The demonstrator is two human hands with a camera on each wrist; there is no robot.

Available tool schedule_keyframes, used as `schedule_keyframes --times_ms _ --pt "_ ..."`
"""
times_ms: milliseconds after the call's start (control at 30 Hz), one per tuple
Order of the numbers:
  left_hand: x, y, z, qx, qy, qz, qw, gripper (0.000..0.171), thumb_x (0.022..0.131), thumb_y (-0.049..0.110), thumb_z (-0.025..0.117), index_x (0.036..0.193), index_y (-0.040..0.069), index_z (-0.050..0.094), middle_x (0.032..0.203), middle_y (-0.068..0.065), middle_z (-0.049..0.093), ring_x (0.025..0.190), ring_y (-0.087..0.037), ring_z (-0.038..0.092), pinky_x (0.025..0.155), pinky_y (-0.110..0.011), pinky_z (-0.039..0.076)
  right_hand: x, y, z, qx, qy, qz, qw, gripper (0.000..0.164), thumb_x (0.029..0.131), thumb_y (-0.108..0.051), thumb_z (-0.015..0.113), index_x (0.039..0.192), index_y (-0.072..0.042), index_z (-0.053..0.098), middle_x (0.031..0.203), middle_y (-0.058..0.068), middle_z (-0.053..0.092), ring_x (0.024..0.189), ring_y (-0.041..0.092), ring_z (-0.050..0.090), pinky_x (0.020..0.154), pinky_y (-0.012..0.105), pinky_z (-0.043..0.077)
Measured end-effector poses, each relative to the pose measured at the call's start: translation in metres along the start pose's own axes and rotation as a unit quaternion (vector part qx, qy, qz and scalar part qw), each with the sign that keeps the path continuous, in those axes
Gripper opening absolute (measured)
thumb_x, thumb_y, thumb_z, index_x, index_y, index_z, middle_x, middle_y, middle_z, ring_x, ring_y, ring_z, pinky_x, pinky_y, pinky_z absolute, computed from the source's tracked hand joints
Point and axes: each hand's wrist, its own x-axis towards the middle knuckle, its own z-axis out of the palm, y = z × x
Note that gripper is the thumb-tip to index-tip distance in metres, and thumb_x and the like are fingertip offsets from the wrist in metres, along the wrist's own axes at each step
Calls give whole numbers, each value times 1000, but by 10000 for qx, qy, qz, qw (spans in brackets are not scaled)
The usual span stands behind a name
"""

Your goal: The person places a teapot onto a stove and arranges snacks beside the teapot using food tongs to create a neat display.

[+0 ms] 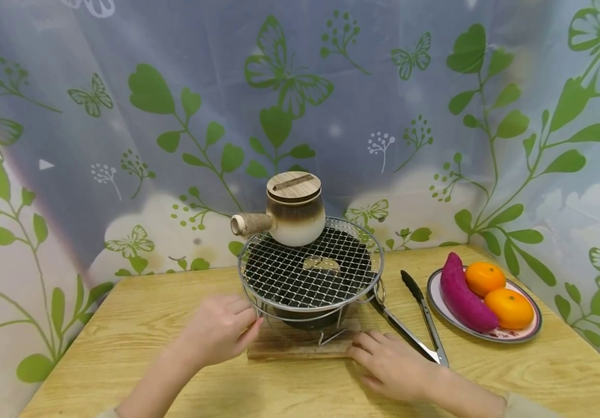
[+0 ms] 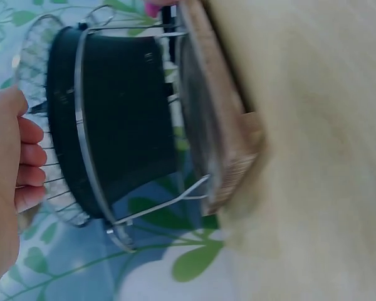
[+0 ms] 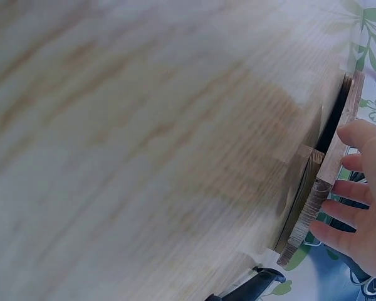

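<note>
A round wire grill net (image 1: 300, 284) lies over a black charcoal stove (image 2: 119, 113) in a wire stand on a wooden board (image 1: 300, 350). My left hand (image 1: 223, 328) is at the front left of the net, its fingers curled and its thumb and forefinger pinching the rim. In the left wrist view those fingers (image 2: 30, 166) overlap the net's edge. My right hand (image 1: 391, 363) rests at the board's front right corner. Its fingers (image 3: 344, 213) touch the board's edge, spread and loosely bent. A side-handled teapot (image 1: 297, 217) with a wooden lid stands on the net's back.
Metal tongs (image 1: 430, 331) with black tips lie spread right of the stove, beside my right hand. Further right, a plate (image 1: 537, 331) bears a purple sweet potato (image 1: 462, 299) and two oranges (image 1: 509, 309). A leaf-patterned cloth (image 1: 200, 116) hangs behind the wooden table (image 1: 174, 302).
</note>
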Motion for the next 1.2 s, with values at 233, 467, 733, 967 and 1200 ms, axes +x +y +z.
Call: schedule_keyframes --times_ms 233,467,733,967,1200 --pt "-21 8 23 -430 -622 268 9968 19 80 19 57 61 18 53 58 9 48 49 -5 42 45 -15 37 -1 0 -1 -45 14 -13 10000 46 76 -32 69 116 -12 59 110 2 54 101 20 53 81 36 49" --pt "-41 11 40 -218 -1331 65 9908 16 71 21 67 63 18 54 63 8 49 55 -7 48 50 -19 43 -2 2 -4 -201 -65 22 9998 49 76 -34 70 117 -11 58 111 3 54 102 21 52 83 37 49" --pt "-51 15 50 -252 -2709 -598 9604 20 79 30 64 90 13 65 86 0 59 84 -17 58 76 -34 50 -5 2 -8 2 -318 214 9993 47 78 -33 68 119 -12 57 113 3 53 104 21 52 82 38 49" --pt "-48 20 53 -405 -3095 -767 9469 27 81 31 63 98 10 65 96 -4 62 95 -24 59 90 -41 46 -8 6 -13 254 -330 189 9990 40 82 -30 65 117 -12 58 111 2 54 102 19 53 86 35 48" --pt "-49 22 50 -485 -3064 -898 9464 25 80 28 64 97 9 65 97 -6 63 97 -26 60 90 -44 46 -12 13 -22 513 -381 489 9968 34 83 -27 64 113 -12 60 108 3 55 101 20 52 86 39 47"
